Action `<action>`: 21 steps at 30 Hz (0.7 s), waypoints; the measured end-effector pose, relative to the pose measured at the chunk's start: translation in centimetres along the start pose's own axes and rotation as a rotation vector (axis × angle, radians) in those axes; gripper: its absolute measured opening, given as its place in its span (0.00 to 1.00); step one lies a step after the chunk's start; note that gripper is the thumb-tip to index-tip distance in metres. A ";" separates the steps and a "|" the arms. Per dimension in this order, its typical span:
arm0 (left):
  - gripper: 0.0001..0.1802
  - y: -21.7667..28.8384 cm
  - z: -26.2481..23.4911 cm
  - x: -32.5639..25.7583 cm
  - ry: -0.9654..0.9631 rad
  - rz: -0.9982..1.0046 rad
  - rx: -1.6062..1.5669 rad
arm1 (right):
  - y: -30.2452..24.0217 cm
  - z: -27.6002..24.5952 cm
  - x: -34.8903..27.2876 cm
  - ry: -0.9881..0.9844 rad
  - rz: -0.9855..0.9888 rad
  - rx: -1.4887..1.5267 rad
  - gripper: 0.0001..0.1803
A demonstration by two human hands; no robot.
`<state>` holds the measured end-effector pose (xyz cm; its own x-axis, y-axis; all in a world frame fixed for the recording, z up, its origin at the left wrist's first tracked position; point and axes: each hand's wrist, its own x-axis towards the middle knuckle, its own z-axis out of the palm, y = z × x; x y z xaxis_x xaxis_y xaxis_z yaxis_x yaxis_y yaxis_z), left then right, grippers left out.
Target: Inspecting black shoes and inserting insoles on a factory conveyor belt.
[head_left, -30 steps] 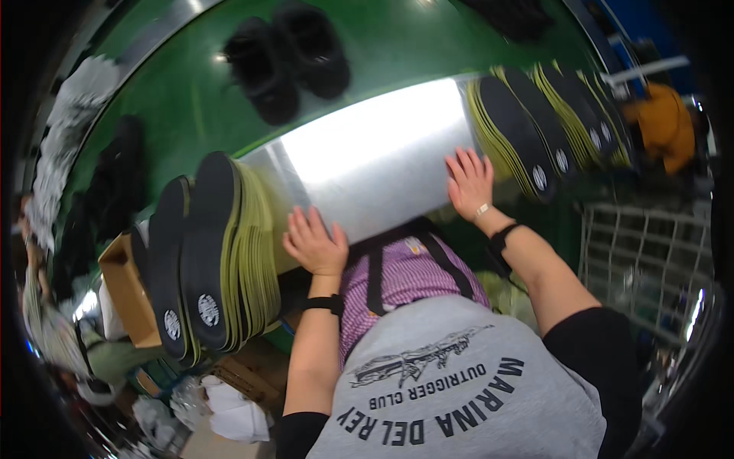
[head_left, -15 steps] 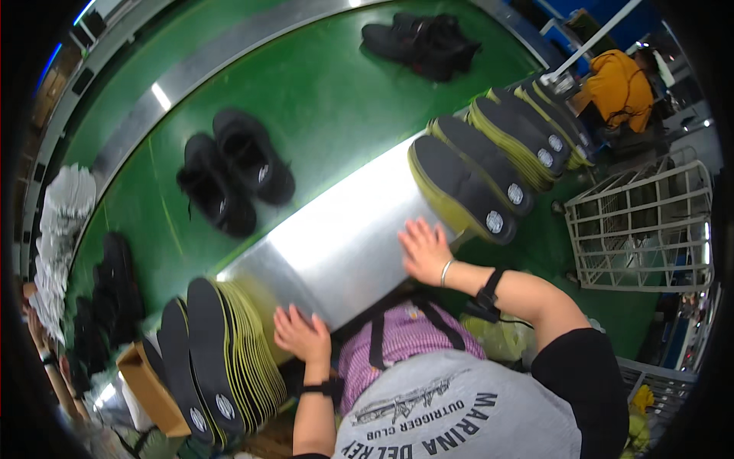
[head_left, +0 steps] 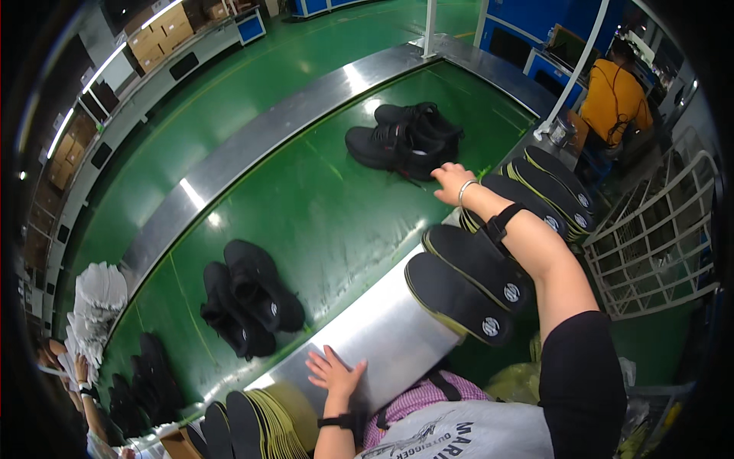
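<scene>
My left hand point(head_left: 336, 375) rests on the bare metal ledge point(head_left: 375, 336), its fingers spread and nothing in it. Close by it stands a stack of black insoles point(head_left: 264, 424) with yellow-green undersides. My right hand point(head_left: 455, 183) is stretched out over the green belt, fingers apart and holding nothing I can see. Its fingertips are right at the near edge of a pair of black sneakers point(head_left: 401, 145); whether they touch, I cannot tell. Below my right forearm lie more insole stacks point(head_left: 455, 298) on the ledge.
Another pair of black shoes point(head_left: 252, 298) sits mid-belt, with more dark shoes point(head_left: 145, 382) at the left. White paper-like bundles point(head_left: 99, 298) lie along the belt's left edge, near another person's arm point(head_left: 88, 398). At right are a white wire cart point(head_left: 657, 237) and a person in orange point(head_left: 615, 103).
My right hand has left the metal ledge and reached forward to the far sneakers. My left hand stays on the ledge, now nearer its middle. The view has tilted up.
</scene>
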<state>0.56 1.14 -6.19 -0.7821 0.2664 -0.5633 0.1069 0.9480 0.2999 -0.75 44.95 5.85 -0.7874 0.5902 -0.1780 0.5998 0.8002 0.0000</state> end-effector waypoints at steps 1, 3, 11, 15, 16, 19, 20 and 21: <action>0.64 -0.3 0.0 0.1 -0.063 -0.028 0.029 | 1.2 0.2 1.6 0.012 0.093 0.025 0.26; 0.67 -0.8 0.0 0.3 -0.095 -0.013 0.016 | 3.0 0.4 4.2 0.061 0.166 0.025 0.29; 0.68 -1.3 0.3 0.4 -0.155 0.022 -0.050 | 6.2 2.6 12.2 -0.023 0.011 -0.159 0.28; 0.65 -1.4 0.9 0.4 -0.185 0.005 -0.013 | 7.8 3.6 16.5 -0.080 -0.102 0.015 0.26; 0.65 -1.4 0.9 0.4 -0.193 -0.009 -0.007 | 8.2 3.6 17.2 -0.113 -0.100 0.057 0.26; 0.65 -1.1 1.1 0.5 -0.210 -0.022 0.003 | 8.2 3.9 17.9 -0.188 0.010 0.131 0.27; 0.65 -1.0 1.0 0.6 -0.217 -0.027 0.007 | 7.7 4.1 17.7 -0.159 0.019 0.088 0.28; 0.65 -0.8 1.0 0.6 -0.227 -0.026 0.013 | 6.9 4.3 17.2 -0.123 0.019 0.063 0.28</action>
<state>0.59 0.67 -7.50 -0.6263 0.2731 -0.7302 0.0977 0.9568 0.2740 -9.51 60.17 -1.42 -0.7544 0.5847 -0.2983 0.6256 0.7781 -0.0569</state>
